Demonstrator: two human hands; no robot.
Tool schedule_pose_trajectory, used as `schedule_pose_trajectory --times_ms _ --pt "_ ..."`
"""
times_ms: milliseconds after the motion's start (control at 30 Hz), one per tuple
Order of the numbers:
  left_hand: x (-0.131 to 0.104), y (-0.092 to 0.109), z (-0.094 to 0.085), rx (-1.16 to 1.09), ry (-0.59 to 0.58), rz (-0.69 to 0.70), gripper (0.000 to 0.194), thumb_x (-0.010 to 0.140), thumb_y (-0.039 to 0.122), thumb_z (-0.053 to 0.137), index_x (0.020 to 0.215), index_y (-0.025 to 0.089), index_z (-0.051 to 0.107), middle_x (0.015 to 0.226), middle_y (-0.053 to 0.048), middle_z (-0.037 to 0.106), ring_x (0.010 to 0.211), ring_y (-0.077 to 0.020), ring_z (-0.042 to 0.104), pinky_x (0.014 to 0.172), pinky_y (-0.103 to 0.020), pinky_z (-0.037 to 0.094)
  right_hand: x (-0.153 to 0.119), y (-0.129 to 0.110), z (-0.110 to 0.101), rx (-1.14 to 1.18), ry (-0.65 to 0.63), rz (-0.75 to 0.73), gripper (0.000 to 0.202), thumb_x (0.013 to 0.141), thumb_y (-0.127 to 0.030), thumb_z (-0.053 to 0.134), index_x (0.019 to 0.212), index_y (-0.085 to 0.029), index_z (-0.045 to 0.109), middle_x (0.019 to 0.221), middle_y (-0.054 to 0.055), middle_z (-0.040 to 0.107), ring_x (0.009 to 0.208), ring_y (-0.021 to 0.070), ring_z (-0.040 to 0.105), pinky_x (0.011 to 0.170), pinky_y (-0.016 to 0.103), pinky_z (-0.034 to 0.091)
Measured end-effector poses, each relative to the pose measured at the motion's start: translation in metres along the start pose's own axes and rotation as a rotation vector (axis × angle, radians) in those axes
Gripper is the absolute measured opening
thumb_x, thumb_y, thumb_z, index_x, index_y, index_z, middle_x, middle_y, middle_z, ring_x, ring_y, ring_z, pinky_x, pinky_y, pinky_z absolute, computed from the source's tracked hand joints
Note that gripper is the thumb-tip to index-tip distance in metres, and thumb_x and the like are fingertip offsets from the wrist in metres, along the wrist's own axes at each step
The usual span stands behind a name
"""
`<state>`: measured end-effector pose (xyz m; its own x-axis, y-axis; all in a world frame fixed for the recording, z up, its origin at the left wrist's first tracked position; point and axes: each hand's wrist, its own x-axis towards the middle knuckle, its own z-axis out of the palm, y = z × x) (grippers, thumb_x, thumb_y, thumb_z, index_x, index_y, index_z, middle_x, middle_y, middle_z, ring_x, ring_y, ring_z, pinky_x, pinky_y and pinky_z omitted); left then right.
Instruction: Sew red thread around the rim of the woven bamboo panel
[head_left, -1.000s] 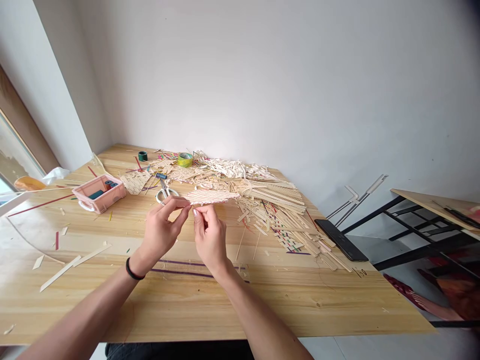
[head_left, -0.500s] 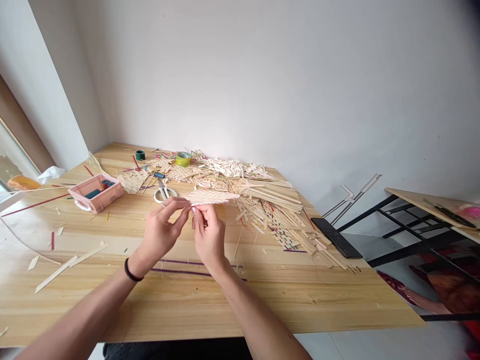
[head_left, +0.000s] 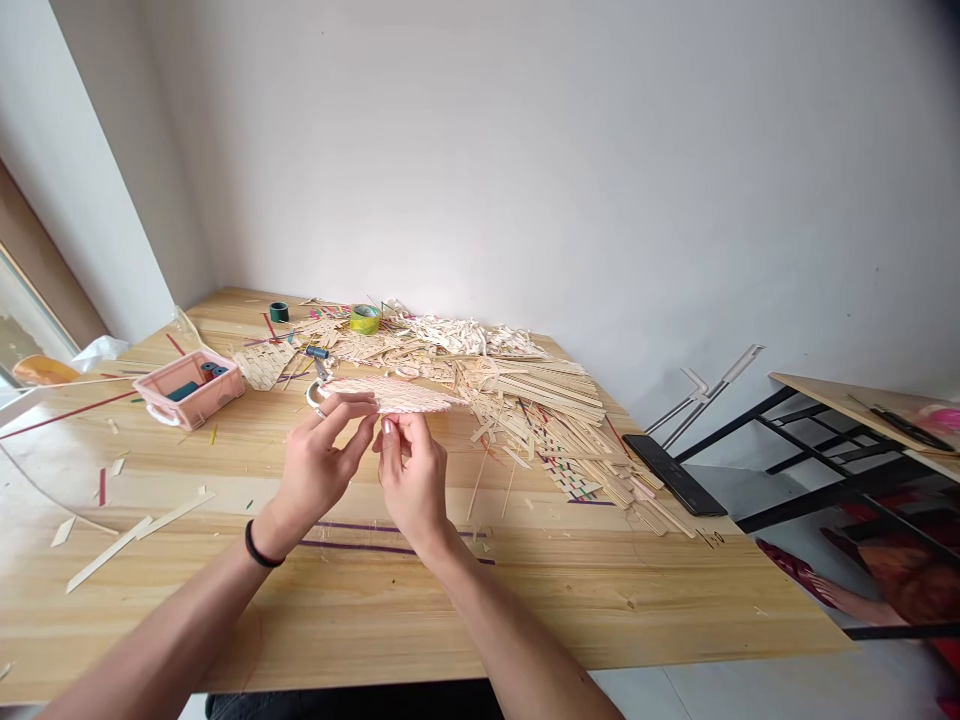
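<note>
A pale woven piece (head_left: pixel 401 394) with a pinkish pattern is held up above the table between my two hands. My left hand (head_left: pixel 324 455), with a black band at the wrist, pinches its near left edge with thumb and fingers. Close beside it, my right hand (head_left: pixel 412 470) grips the near edge between thumb and bent forefinger. Just behind the woven piece lie white-handled scissors (head_left: pixel 315 393), partly covered by it and by my left hand. Near them rests a dark blue thread spool (head_left: pixel 316 352).
A pink basket (head_left: pixel 191 400) with thread spools stands on the left. Flat pale strips (head_left: pixel 547 390) and a curly heap (head_left: pixel 457 332) spread over the back and right. Yellow-green tape (head_left: pixel 365 319) sits at the back. A black-based stand (head_left: pixel 675 475) is at the right edge.
The woven piece has turned and shifted left, now covering more of the scissors. Both hands stay pinched at its near edge, with slight finger movement.
</note>
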<state>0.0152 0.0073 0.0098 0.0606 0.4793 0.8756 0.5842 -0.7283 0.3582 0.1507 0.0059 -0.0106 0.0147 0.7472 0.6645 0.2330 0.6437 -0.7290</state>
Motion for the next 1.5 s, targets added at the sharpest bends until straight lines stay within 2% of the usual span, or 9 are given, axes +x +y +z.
schedule_pose_trajectory --times_ms 233,400,500,700,900,1000,1133,1333,1500 --pt "-0.002 -0.004 0.002 0.024 -0.016 0.004 0.01 0.1 0.014 0.064 0.105 0.02 0.07 0.106 -0.005 0.077 0.102 -0.0161 0.075 0.092 -0.028 0.058 0.002 -0.009 -0.011 -0.182 0.059 -0.089 0.021 0.109 -0.025 0.046 0.095 -0.019 0.06 0.068 0.0 0.066 0.053 0.0106 0.058 0.053 0.022 0.04" --pt "-0.004 -0.004 0.005 0.015 -0.046 0.018 0.011 0.1 0.014 0.065 0.106 0.02 0.07 0.106 -0.004 0.077 0.103 -0.0159 0.075 0.092 -0.027 0.058 0.014 -0.017 -0.026 -0.356 0.197 -0.304 0.019 0.104 -0.02 0.051 0.093 -0.019 0.066 0.088 0.007 0.067 0.086 0.0205 0.061 0.08 0.035 0.048" --pt "-0.005 -0.002 0.006 0.004 -0.071 0.04 0.011 0.1 0.014 0.065 0.107 0.021 0.07 0.105 -0.004 0.076 0.101 -0.0157 0.076 0.09 -0.026 0.058 0.021 -0.014 -0.031 -0.413 0.152 -0.296 0.011 0.1 -0.023 0.061 0.094 -0.02 0.07 0.097 0.008 0.064 0.098 0.0235 0.06 0.09 0.042 0.046" --pt "-0.004 0.0 0.008 -0.002 -0.11 0.074 0.011 0.1 0.014 0.066 0.107 0.021 0.07 0.103 -0.004 0.076 0.096 -0.0152 0.075 0.085 -0.025 0.059 0.024 -0.01 -0.032 -0.233 0.011 -0.214 0.011 0.1 -0.018 0.06 0.091 -0.02 0.066 0.096 0.004 0.063 0.095 0.0189 0.062 0.085 0.035 0.05" --pt "-0.001 0.001 0.006 -0.006 -0.094 0.092 0.012 0.1 0.014 0.065 0.109 0.021 0.069 0.104 -0.005 0.077 0.096 -0.0156 0.075 0.085 -0.025 0.059 0.023 -0.019 -0.029 -0.118 0.086 -0.207 0.012 0.105 -0.02 0.054 0.096 -0.021 0.061 0.098 0.005 0.061 0.097 0.0173 0.062 0.083 0.031 0.053" --pt "-0.007 -0.004 0.01 -0.007 -0.156 0.132 0.011 0.101 0.013 0.062 0.105 0.02 0.069 0.106 -0.006 0.077 0.097 -0.0163 0.076 0.084 -0.026 0.059 0.032 -0.028 -0.034 -0.054 0.128 -0.195 0.01 0.107 -0.023 0.054 0.099 -0.02 0.06 0.098 0.005 0.061 0.093 0.0169 0.062 0.084 0.033 0.053" --pt "-0.018 -0.012 0.019 -0.012 -0.229 0.162 0.015 0.102 0.011 0.057 0.103 0.02 0.07 0.105 -0.008 0.077 0.093 -0.0164 0.076 0.08 -0.027 0.06 0.058 -0.056 -0.062 0.116 0.237 -0.194 0.01 0.108 -0.027 0.054 0.101 -0.022 0.057 0.091 0.001 0.062 0.082 0.0142 0.067 0.084 0.033 0.056" --pt "-0.014 -0.005 0.018 -0.018 -0.203 0.145 0.014 0.103 0.013 0.057 0.105 0.02 0.068 0.101 -0.006 0.076 0.088 -0.015 0.075 0.078 -0.026 0.059 0.085 -0.105 -0.125 0.242 0.404 -0.31 0.01 0.099 -0.025 0.066 0.094 -0.022 0.058 0.086 -0.002 0.059 0.06 0.0101 0.06 0.059 0.026 0.053" --pt "-0.01 0.0 0.012 -0.013 -0.171 0.141 0.014 0.104 0.014 0.056 0.106 0.02 0.068 0.102 -0.006 0.076 0.09 -0.0153 0.074 0.079 -0.026 0.058 0.078 -0.115 -0.131 0.228 0.421 -0.339 0.007 0.1 -0.023 0.066 0.094 -0.022 0.062 0.082 -0.002 0.058 0.06 0.0121 0.059 0.056 0.029 0.052"
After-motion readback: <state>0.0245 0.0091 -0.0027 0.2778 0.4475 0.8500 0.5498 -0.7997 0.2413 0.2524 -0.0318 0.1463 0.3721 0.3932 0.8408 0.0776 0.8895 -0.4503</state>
